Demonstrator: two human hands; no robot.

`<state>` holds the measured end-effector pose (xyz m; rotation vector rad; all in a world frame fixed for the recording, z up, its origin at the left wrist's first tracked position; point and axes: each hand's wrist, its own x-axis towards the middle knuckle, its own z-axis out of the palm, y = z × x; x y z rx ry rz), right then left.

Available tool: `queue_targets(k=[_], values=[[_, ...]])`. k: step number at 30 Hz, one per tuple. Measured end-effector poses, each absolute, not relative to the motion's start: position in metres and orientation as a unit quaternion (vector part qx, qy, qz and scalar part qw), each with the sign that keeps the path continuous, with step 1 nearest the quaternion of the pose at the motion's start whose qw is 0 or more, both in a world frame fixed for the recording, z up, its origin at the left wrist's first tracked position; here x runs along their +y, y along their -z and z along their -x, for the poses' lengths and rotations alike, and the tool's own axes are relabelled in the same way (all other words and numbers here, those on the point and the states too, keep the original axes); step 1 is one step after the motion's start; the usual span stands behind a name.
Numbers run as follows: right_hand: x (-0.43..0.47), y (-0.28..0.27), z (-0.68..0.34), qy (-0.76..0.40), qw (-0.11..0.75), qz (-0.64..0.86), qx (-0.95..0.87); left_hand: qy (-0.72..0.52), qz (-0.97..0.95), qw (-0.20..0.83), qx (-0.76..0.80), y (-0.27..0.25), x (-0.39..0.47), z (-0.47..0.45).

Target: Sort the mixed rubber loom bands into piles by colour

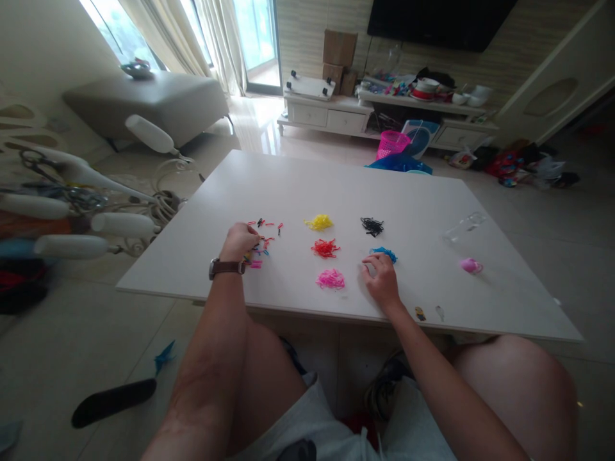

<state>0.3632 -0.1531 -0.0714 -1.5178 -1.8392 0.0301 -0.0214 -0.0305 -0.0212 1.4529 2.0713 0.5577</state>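
On the white table [283, 186], my left hand [240, 239], with a watch at its wrist, reaches into a mixed scatter of small coloured loops [257, 264] that look like rubber bands. Its fingertips are pinched together, and what they hold is too small to make out. My right hand [383, 282] rests beside the blue pile [385, 253], fingers bent and apart, partly covering it. Between the hands lie a yellow pile [319, 222], a red pile [325, 248] and a pink pile [331, 278]. A black pile [372, 226] sits beyond the blue one.
A clear glass bottle [464, 228] lies on the table's right side, near a pink object [471, 266]. A small yellow figure [420, 313] is by the front edge. Left of the table stands a lamp with white arms [122, 223]. A TV cabinet [327, 118] is behind.
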Motion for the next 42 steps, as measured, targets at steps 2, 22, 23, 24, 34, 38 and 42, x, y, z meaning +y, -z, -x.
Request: queue_targets(k=[2, 22, 23, 24, 34, 38, 42], values=[[-0.153, 0.071, -0.363, -0.01, 0.37, 0.591, -0.717, -0.201, -0.543, 0.27, 0.769, 0.021, -0.03, 0.02], [-0.153, 0.071, -0.362, 0.004, 0.371, 0.586, -0.721, -0.215, -0.526, 0.264, 0.78, 0.022, -0.028, 0.021], [-0.153, 0.071, -0.362, 0.004, 0.372, 0.585, -0.721, -0.236, -0.526, 0.277, 0.769, 0.02, -0.029, 0.021], [-0.153, 0.072, -0.363, 0.004, 0.372, 0.585, -0.721, -0.258, -0.527, 0.294, 0.755, 0.019, -0.03, 0.02], [-0.154, 0.062, -0.355, -0.018, 0.421, 0.556, -0.717, -0.362, -0.597, 0.522, 0.49, 0.006, -0.04, -0.041], [-0.156, 0.044, -0.329, -0.104, 0.412, 0.515, -0.745, -0.325, -0.618, 0.574, 0.428, 0.009, -0.047, -0.072], [-0.156, 0.031, -0.306, -0.162, 0.385, 0.479, -0.772, -0.296, -0.638, 0.592, 0.394, 0.011, -0.054, -0.092]])
